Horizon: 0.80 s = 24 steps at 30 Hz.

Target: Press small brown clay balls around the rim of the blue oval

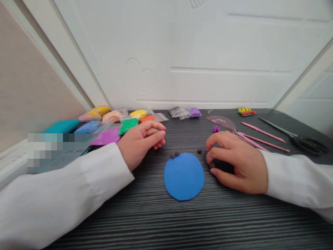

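A flat blue clay disc [184, 177] lies on the dark table. Two small black clay balls [174, 154] sit at its upper left edge, and another black ball [199, 151] rests on the table beyond its upper right. My right hand [235, 163], just right of the disc, pinches a black clay ball [212, 166] between thumb and fingertips, low at the tabletop. Up and left of the disc is my left hand [144, 140], its fingers curled and thumb pressed against them. Whatever may be inside that pinch is hidden.
Bagged clay, including a green pack [128, 126] and purple pack [106, 136], lines the left and back. Right of centre are a purple clay piece [216, 128], pink protractor [221, 121], pink modelling tools [262, 132], scissors [299, 137] and a small clay-topped piece [246, 111].
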Each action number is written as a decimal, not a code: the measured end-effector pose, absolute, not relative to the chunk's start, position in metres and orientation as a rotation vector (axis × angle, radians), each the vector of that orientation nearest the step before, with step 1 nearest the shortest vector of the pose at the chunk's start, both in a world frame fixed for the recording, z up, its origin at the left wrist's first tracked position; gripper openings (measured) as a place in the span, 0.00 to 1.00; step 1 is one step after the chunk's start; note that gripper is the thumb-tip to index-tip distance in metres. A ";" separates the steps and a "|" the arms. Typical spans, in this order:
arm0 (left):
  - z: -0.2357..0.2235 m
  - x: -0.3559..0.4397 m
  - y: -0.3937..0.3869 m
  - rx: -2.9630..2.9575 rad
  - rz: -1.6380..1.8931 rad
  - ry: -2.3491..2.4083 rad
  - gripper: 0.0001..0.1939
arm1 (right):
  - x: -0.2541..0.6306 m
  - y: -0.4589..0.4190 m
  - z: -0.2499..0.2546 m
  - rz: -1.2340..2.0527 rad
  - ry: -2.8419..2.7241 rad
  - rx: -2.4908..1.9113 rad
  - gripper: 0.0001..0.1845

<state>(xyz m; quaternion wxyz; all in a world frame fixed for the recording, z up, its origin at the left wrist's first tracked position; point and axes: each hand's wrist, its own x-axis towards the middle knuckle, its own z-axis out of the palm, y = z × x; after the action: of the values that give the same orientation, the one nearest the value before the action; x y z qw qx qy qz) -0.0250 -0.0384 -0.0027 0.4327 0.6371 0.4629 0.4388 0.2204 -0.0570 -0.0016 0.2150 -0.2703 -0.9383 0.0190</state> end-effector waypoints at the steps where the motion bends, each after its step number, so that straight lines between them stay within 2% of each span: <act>1: -0.003 -0.025 -0.039 1.592 1.087 1.162 0.09 | 0.220 -0.057 -0.001 0.051 -2.603 -0.752 0.07; 6: 0.000 -0.025 -0.041 1.631 1.034 1.247 0.08 | 0.219 -0.058 0.000 0.112 -2.583 -0.796 0.09; 11: -0.002 -0.029 -0.039 1.676 0.947 1.256 0.05 | 0.219 -0.051 0.000 0.268 -2.468 -0.806 0.05; 18: 0.004 -0.028 -0.043 1.951 0.815 1.309 0.10 | 0.213 -0.038 -0.003 0.316 -2.414 -0.945 0.08; 24: 0.011 -0.021 -0.049 2.069 0.746 1.427 0.19 | 0.208 -0.034 -0.005 0.326 -2.486 -0.867 0.07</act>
<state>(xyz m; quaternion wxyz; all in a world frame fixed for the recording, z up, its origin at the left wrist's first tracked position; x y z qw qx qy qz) -0.0210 -0.0485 0.0114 0.2569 0.7627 0.5259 0.2750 0.2083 -0.0335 -0.0053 0.2417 -0.3172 -0.9093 0.1192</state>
